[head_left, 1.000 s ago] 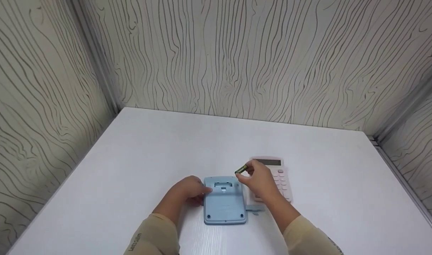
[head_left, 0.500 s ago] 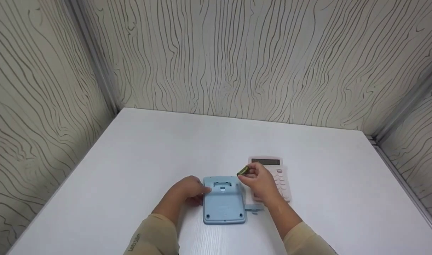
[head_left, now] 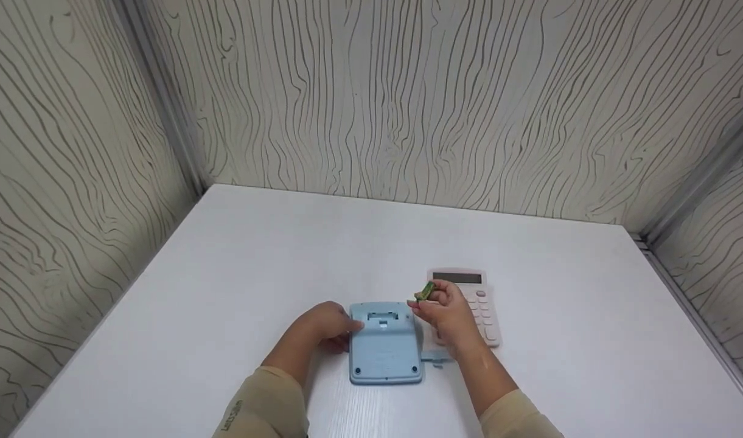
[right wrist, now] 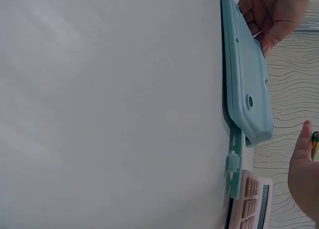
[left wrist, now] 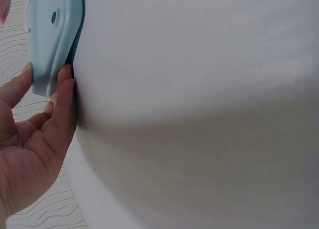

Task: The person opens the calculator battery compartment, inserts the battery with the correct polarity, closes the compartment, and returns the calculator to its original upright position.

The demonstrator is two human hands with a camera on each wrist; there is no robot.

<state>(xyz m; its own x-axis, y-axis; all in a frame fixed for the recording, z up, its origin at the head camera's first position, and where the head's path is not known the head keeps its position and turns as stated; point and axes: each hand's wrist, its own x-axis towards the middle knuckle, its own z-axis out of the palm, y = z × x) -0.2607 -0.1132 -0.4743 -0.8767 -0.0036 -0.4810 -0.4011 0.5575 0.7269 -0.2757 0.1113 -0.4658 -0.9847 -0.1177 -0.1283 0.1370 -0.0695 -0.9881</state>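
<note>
A light blue calculator (head_left: 386,353) lies face down, its battery slot (head_left: 383,316) uncovered near the far edge. My left hand (head_left: 330,325) grips its left side, thumb on top and fingers at the edge; the left wrist view shows this pinch on the blue casing (left wrist: 55,40). Above the calculator's far right corner, my right hand (head_left: 447,313) holds a small green battery (head_left: 428,291) between thumb and fingers. In the right wrist view only part of that hand (right wrist: 305,176) and the battery's end (right wrist: 315,142) show.
A pink calculator (head_left: 490,313) lies face up to the right, partly under my right hand. A small blue battery cover (right wrist: 234,164) rests between the two calculators. Patterned walls (head_left: 371,97) stand behind the white table (head_left: 274,243).
The battery has turned in my right hand's fingers and now points more steeply upward. The right hand has shifted only slightly; the left hand and blue calculator stay in place.
</note>
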